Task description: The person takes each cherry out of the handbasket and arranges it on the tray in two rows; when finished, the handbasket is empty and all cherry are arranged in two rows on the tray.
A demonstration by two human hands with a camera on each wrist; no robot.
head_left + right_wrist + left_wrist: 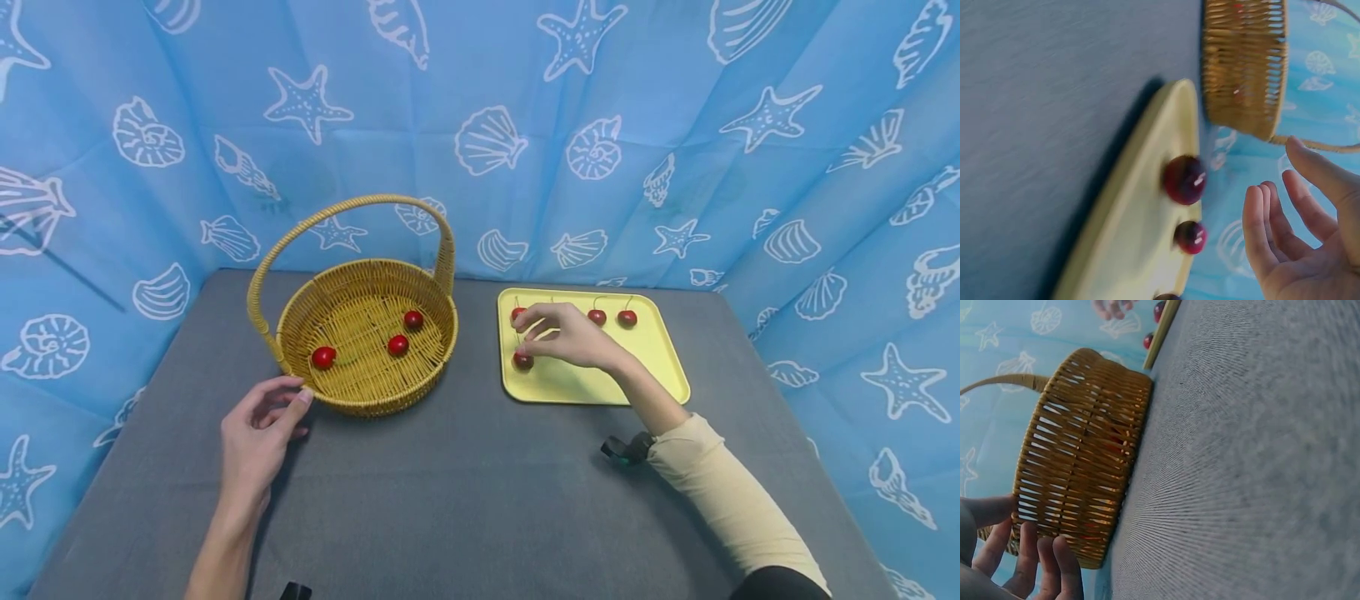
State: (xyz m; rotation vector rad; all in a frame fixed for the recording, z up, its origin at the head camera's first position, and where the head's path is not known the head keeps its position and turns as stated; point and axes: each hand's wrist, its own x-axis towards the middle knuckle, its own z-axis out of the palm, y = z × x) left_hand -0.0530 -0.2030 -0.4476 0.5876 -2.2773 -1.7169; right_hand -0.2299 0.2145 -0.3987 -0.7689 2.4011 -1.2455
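A round wicker basket [360,407] with a tall arched handle stands at the left, holding three red cherries, one of them a cherry [323,358] near its left wall. My left hand [258,425] pinches the basket's near-left rim between thumb and fingers; the left wrist view shows the fingertips at the woven wall [1079,450]. Over the left part of a yellow tray [600,385] is my right hand [570,335], fingers bent and spread, nothing between them. Just under its fingertips lies a cherry [523,361] with its stem up. In the right wrist view the right hand [1310,244] is apart from the cherries [1185,180].
More cherries lie along the tray's back edge, among them a cherry [627,318] at the right; part of that row is hidden behind my right hand. A grey cloth [465,500] covers the table. A blue curtain [420,167] with shells and starfish hangs behind.
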